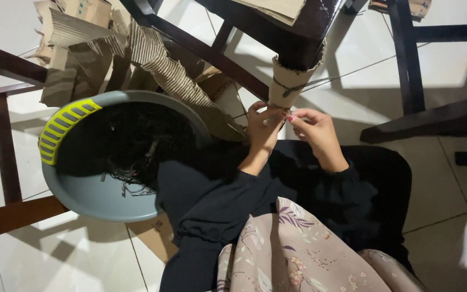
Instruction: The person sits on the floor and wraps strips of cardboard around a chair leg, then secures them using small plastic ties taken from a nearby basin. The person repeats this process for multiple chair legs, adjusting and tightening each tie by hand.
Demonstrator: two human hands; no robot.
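- White floor tiles [444, 70] with thin grout lines fill the background, crossed by dark wooden furniture legs [406, 54] and their shadows.
- A person sits on the floor in black sleeves and a floral patterned cloth [293, 254], looking down at both hands.
- Just above the hands, a cardboard wrap [290, 81] circles the foot of a dark desk leg [298, 48], and a thin cord [309, 84] runs around the cardboard and trails off to the right.
- The left hand [261, 130] is raised to the lower edge of the wrap, fingers curled together and touching the cardboard at its bottom rim.
- The right hand [314, 130] sits just beside it, fingers pinched nearly together near the same edge; whether it grips the cord's end or only the cardboard cannot be told, since the fingertips overlap.
- Both hands are close, almost touching one another, and neither is spread open.
- To do this well, one hand would best press the cardboard snug against the leg while the other keeps the cord taut, so the wrap does not slip down or gape at its seam.
- To the left, a grey round basin [98, 200] with a yellow-green slotted handle [60, 130] rests on the floor, holding a dark tangled mass.
- Behind the basin lies a heap of torn corrugated cardboard scraps [152, 54], some showing ribbed faces.
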